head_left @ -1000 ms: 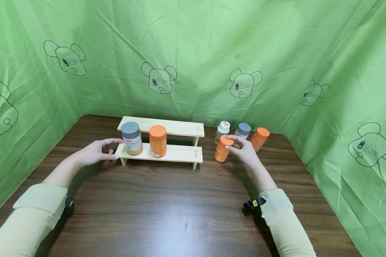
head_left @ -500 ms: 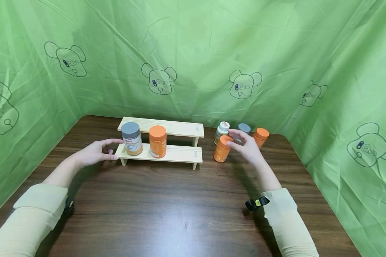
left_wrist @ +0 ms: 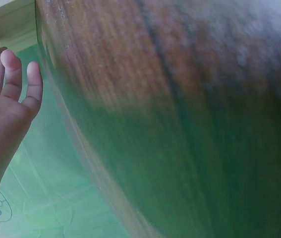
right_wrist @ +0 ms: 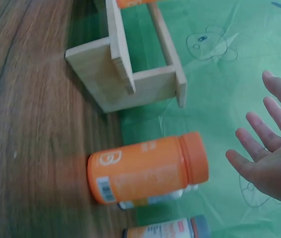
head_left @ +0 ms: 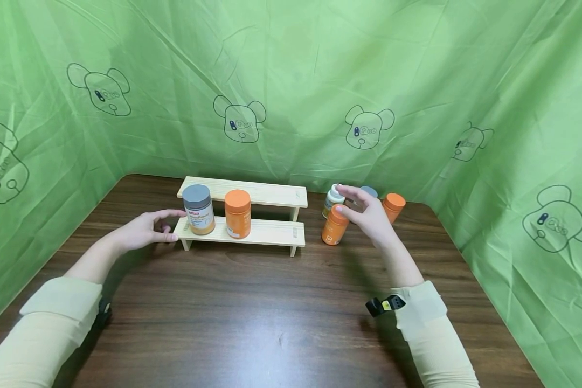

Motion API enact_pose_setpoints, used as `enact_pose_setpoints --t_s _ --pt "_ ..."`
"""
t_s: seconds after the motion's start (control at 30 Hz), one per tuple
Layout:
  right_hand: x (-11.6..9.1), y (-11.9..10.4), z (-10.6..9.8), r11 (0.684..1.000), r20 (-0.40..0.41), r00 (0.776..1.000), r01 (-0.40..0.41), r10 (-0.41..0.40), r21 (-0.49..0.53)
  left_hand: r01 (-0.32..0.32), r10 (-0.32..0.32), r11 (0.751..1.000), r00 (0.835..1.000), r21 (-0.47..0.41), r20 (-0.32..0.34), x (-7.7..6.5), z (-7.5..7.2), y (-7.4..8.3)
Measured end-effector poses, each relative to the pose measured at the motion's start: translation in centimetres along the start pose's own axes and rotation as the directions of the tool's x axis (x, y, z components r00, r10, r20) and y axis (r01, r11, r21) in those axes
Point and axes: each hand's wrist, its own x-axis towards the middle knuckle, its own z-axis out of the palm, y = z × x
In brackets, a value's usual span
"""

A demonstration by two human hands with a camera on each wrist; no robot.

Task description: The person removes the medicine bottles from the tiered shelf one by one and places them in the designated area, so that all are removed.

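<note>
My left hand (head_left: 147, 231) pinches the left end of the lower tier of a two-tier wooden shelf (head_left: 271, 231), thumb at the front corner; in the left wrist view its fingers meet the wood. On that tier stand a grey-lidded jar (head_left: 200, 213) and an orange bottle (head_left: 237, 215). To the shelf's right, another orange bottle (head_left: 333, 229) stands upright on the table. My right hand (head_left: 372, 218) hovers over it with fingers extended. In the right wrist view that hand, fingers spread, is apart from the bottle's cap (right_wrist: 196, 157).
Behind the near orange bottle stand a white-capped bottle (head_left: 332, 202), a second grey-lidded jar (head_left: 368, 191) partly hidden by my right hand, and one more orange bottle (head_left: 394, 205). The upper shelf tier (head_left: 252, 189) runs along the back. Green cloth (head_left: 300, 81) walls the dark wooden table (head_left: 252, 323).
My right hand has let go of the near orange bottle's cap and risen slightly, its fingers straightening. That bottle stays upright in place. The left hand has not moved.
</note>
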Motion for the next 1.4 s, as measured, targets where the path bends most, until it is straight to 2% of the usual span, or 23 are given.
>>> enact_pose_setpoints --t_s 0.2,0.37,0.5,0.6,0.73,0.83,1.17,1.4 --pt "0.3 -0.8 0.9 0.998 -0.003 0.999 0.05 -0.05 0.045 -0.015 0.015 1.0 1.0 -0.008 -0.005 0.0 -0.1 -0.5" --pt "1.0 -0.3 1.5 0.996 -0.02 0.998 0.062 -0.061 0.058 -0.015 0.015 1.0 1.0 -0.006 0.0 0.0 0.0 -0.5" --pt "1.2 -0.8 2.4 0.996 -0.028 0.998 0.057 -0.055 0.075 -0.007 0.007 1.0 1.0 -0.005 0.002 -0.5 -0.1 0.9" --pt "1.3 -1.3 3.2 0.995 -0.023 0.998 0.053 -0.052 0.085 -0.006 0.006 1.0 1.0 -0.007 0.004 -0.5 -0.1 0.8" --pt "1.1 -3.0 4.3 0.992 -0.003 0.998 0.068 -0.068 0.11 -0.019 0.019 1.0 1.0 -0.016 0.0 0.0 0.0 -0.5" --pt "1.1 -4.1 5.2 0.987 0.016 0.995 0.091 -0.094 0.133 -0.031 0.03 0.999 1.0 -0.013 -0.006 0.1 0.0 -0.4" --pt "2.5 -3.0 8.2 0.971 0.078 0.985 0.138 -0.156 0.195 -0.026 0.026 1.0 1.0 0.015 -0.005 0.3 -0.1 -0.5" --pt "2.7 -3.7 10.6 0.979 0.143 0.985 0.071 -0.1 0.193 -0.018 0.018 1.0 1.0 -0.004 0.002 0.1 -0.2 -0.4"
